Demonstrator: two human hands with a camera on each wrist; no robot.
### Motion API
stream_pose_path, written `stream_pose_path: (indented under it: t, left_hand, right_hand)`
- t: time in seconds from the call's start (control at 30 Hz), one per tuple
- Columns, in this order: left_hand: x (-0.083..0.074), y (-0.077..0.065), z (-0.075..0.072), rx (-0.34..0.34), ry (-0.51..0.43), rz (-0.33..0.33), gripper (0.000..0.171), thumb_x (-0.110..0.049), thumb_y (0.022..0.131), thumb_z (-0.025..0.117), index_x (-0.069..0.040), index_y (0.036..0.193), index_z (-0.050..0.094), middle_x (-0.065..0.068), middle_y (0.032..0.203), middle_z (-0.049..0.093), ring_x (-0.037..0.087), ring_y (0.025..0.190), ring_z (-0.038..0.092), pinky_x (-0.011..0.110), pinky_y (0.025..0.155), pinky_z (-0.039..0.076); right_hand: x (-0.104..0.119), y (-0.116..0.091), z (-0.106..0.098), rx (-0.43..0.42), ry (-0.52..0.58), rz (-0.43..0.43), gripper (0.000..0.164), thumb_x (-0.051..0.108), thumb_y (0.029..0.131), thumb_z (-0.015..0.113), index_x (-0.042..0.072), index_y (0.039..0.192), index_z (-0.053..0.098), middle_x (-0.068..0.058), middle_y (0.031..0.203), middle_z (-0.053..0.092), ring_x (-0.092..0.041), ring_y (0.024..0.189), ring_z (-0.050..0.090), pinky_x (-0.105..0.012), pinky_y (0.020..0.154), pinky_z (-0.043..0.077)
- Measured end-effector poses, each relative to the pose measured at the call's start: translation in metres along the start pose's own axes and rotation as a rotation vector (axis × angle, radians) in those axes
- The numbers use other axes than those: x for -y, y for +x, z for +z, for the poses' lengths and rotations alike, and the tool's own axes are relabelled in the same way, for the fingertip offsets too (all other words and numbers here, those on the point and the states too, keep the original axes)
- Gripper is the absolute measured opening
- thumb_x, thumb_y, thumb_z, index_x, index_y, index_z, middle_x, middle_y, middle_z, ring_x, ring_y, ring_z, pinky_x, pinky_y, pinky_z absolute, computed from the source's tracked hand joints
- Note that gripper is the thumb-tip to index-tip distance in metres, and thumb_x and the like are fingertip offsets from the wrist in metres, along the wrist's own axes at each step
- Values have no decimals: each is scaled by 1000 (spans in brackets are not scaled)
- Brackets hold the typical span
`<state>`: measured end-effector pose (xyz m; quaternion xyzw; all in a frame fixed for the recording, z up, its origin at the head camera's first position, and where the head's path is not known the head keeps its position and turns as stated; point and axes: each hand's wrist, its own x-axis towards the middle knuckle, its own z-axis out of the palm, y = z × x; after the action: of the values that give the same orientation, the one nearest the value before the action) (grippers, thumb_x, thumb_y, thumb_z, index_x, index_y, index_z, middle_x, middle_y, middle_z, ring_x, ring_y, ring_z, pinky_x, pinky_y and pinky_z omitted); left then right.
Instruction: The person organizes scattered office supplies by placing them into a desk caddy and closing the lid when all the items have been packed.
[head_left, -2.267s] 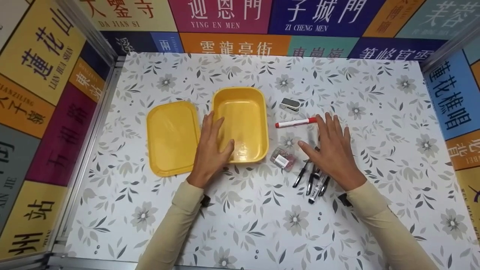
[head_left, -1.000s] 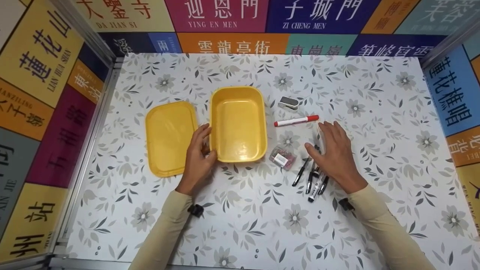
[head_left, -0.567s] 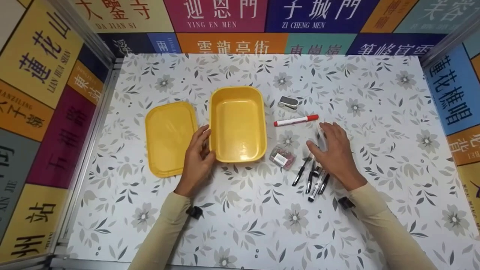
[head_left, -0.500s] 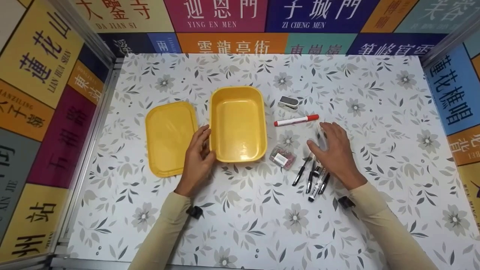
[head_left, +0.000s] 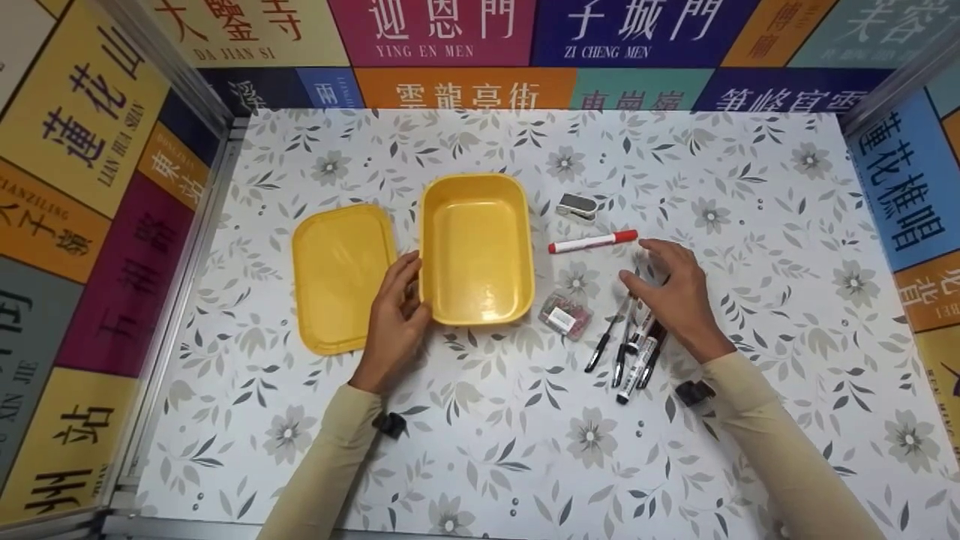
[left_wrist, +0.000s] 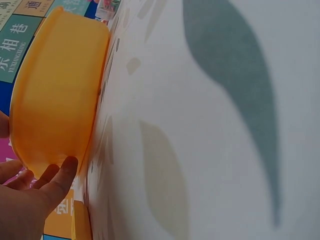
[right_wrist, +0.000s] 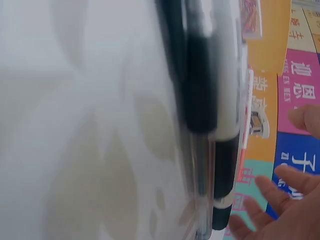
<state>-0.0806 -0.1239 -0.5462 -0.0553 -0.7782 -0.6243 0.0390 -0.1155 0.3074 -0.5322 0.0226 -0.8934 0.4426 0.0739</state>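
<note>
A yellow plastic box [head_left: 476, 255], open at the top, stands mid-table. My left hand [head_left: 394, 322] is at its near left corner, with relaxed fingers [left_wrist: 62, 180] against the outer wall of the box in the left wrist view. My right hand [head_left: 675, 296] hovers over a bundle of black pens [head_left: 600, 351] and a white marker with black ends [head_left: 634, 375]. Its thumb and fingers are spread apart and hold nothing; it hides the pens' far ends in the head view. A red-capped white marker [head_left: 592, 241] lies just beyond the right fingertips.
Left of the box lies its flat yellow lid [head_left: 341, 281]. A small clear case [head_left: 566, 315] with pink contents and a white label sits between box and pens. Further back is a small grey-and-white stapler [head_left: 578, 208]. Printed panels [head_left: 457, 86] border the flowered table.
My left hand has drawn back from over the box to its left side, and the box shifted slightly left. My right hand has turned a little, showing more of the pens.
</note>
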Motion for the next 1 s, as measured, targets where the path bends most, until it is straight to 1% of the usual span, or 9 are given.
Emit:
stream_pose_path:
  t: [0.1, 0.23, 0.3, 0.43, 0.53, 0.67, 0.73, 0.83, 1.0]
  left_hand:
    - [1, 0, 0, -3, -7, -4, 68, 8, 98, 61, -2, 164, 49, 12, 173, 40, 19, 154, 47, 35, 121, 50]
    - [1, 0, -1, -4, -18, 6, 67, 9, 98, 61, 0, 163, 49, 10, 172, 42, 21, 152, 50, 34, 120, 51]
    - [2, 0, -1, -2, -23, 15, 66, 10, 99, 61, 1, 163, 50, 8, 171, 43, 23, 151, 52, 35, 119, 51]
    - [3, 0, -1, 2, -22, 14, 66, 10, 99, 62, 0, 163, 50, 6, 171, 43, 24, 150, 54, 34, 120, 51]
    - [4, 0, -1, 6, -33, 9, 67, 10, 99, 61, -2, 164, 49, 6, 172, 42, 21, 150, 53, 34, 121, 50]
    - [3, 0, -1, 11, -49, 7, 67, 10, 99, 61, -1, 164, 48, 7, 173, 41, 20, 148, 55, 36, 121, 50]
    - [3, 0, -2, 11, -48, 3, 67, 9, 100, 62, -1, 164, 48, 7, 173, 41, 21, 148, 55, 36, 121, 50]
    - [2, 0, -1, 13, -52, -2, 68, 9, 100, 61, -3, 165, 48, 3, 173, 41, 23, 150, 54, 36, 122, 50]
    - [3, 0, -1, 12, -55, -6, 67, 10, 100, 61, -2, 165, 47, -2, 172, 41, 26, 153, 52, 35, 122, 49]
  right_hand:
    - [-2, 4, -1, 32, 45, 7, 55, 13, 94, 89, 1, 144, 70, -16, 146, 64, -33, 137, 57, -50, 117, 49]
    - [-5, 9, 0, 58, 126, 7, 54, 7, 93, 89, 2, 143, 70, -14, 146, 62, -32, 134, 59, -50, 120, 52]
    - [-8, 11, 1, 58, 160, 2, 53, 3, 92, 89, 2, 142, 71, -13, 146, 62, -29, 133, 59, -50, 120, 51]
    - [-13, 16, 4, 38, 159, -29, 52, 0, 90, 90, 3, 139, 74, -14, 144, 66, -17, 130, 56, -38, 119, 52]
    - [-15, 19, 2, 30, 140, -43, 50, 2, 90, 90, 4, 137, 76, -14, 141, 68, -19, 127, 57, -30, 112, 52]
    - [-16, 23, -2, 46, 135, -23, 49, 6, 91, 90, 7, 138, 76, -11, 140, 68, -31, 126, 60, -34, 111, 53]
    - [-17, 25, -5, 59, 140, -4, 49, 8, 92, 90, 8, 139, 75, -10, 142, 66, -33, 128, 60, -38, 112, 54]
    - [-20, 29, -9, 74, 138, 11, 52, 9, 92, 91, 8, 141, 74, -10, 144, 64, -30, 130, 58, -38, 113, 54]
    - [-30, 39, -13, 117, 97, 14, 54, 12, 94, 90, 8, 144, 71, -8, 150, 63, -21, 136, 52, -35, 110, 46]
